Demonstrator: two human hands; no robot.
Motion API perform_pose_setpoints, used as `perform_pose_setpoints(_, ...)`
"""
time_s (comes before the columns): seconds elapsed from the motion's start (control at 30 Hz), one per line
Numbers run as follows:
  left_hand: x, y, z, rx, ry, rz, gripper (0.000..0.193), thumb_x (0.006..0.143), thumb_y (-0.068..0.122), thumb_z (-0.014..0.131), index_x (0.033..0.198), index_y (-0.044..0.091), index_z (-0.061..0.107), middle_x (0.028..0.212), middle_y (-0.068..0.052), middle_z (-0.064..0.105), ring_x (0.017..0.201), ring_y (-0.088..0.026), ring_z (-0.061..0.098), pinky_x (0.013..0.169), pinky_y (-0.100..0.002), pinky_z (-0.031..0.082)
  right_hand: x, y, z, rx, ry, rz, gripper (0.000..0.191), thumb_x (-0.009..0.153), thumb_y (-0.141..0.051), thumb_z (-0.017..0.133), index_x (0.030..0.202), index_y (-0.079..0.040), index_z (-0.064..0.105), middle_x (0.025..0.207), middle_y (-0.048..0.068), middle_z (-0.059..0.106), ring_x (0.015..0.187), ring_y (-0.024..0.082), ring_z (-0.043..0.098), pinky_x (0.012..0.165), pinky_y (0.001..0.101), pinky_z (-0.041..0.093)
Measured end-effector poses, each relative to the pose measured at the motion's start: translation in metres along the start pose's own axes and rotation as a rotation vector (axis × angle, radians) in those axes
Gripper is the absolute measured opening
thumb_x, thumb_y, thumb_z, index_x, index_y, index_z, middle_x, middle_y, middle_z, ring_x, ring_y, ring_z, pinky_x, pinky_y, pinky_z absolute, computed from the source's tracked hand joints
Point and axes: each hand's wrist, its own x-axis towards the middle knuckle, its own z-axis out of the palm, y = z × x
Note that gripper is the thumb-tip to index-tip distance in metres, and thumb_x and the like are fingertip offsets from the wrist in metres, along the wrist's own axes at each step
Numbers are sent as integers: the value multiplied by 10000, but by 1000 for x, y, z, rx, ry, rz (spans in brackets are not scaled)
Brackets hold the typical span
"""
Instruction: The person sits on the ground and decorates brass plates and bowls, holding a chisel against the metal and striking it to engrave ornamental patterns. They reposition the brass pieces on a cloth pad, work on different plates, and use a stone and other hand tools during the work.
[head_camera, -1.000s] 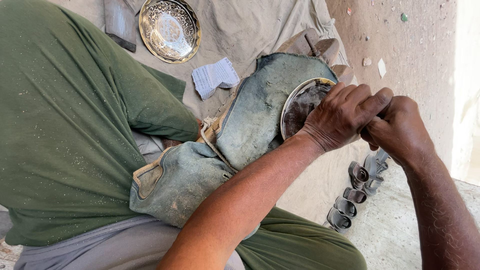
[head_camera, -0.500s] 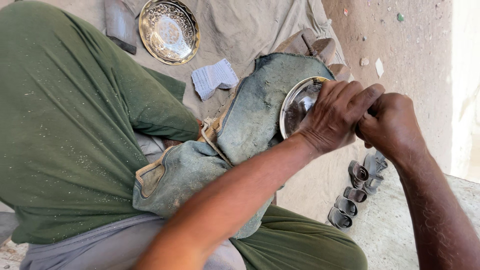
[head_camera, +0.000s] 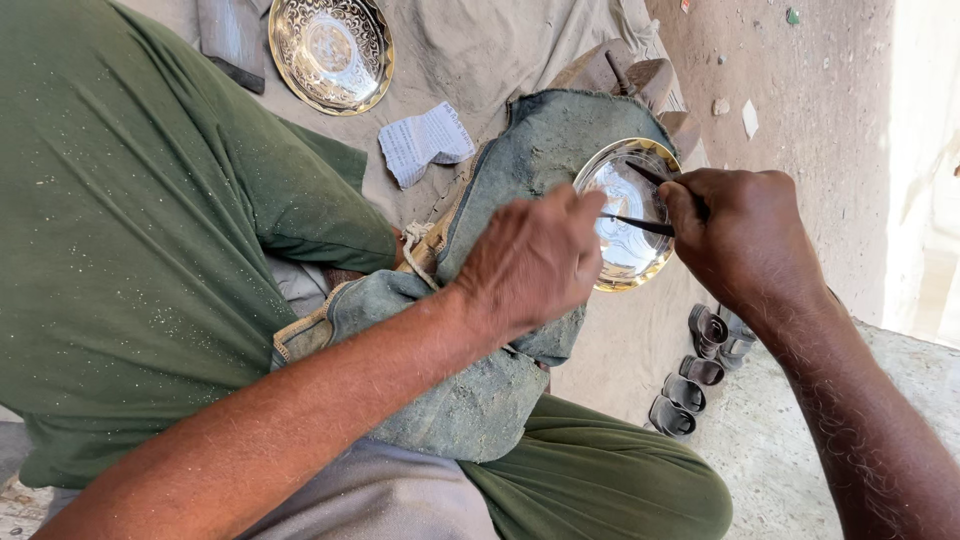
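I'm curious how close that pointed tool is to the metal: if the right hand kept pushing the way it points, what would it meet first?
The right hand points its thin dark tool leftward over the shiny plate. Going straight on, it would probably meet the left hand's fingers, though depth is unclear.

The left hand is lying with its back facing up. Its fingers are stretched out flat and close together, pointing toward the other hand. The bare left arm is reaching up from the bottom left corner. The right hand is curling into a tight fist, fingers pinching together. The right arm is coming in from the bottom right. The two hands are sitting close together, not touching.
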Motion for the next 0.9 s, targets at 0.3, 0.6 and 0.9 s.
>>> perform_pose_setpoints(0.3,-2,19,32,803,-128,740,289,859,165,740,593,102,647,694,41,566,717,-117,535,650,-297,449,15,0,2,-93,-36,64,334,1065,-192,632,855,36,759,602,178,677,431,241,607,485,405,529)
perform_pose_setpoints(0.6,-2,11,30,871,-120,872,257,855,185,723,632,65,687,688,47,562,691,-128,550,659,-319,437,18,-25,10,-231,-156,-17,339,1069,-203,566,855,9,721,541,133,613,403,218,550,410,382,510)
perform_pose_setpoints(0.9,1,2,14,960,-116,985,416,954,170,633,544,143,573,614,15,568,549,-105,512,572,-315,452,-24,-6,7,-558,-204,-606,336,1053,-176,468,1262,42,617,580,125,613,362,158,550,300,282,465)
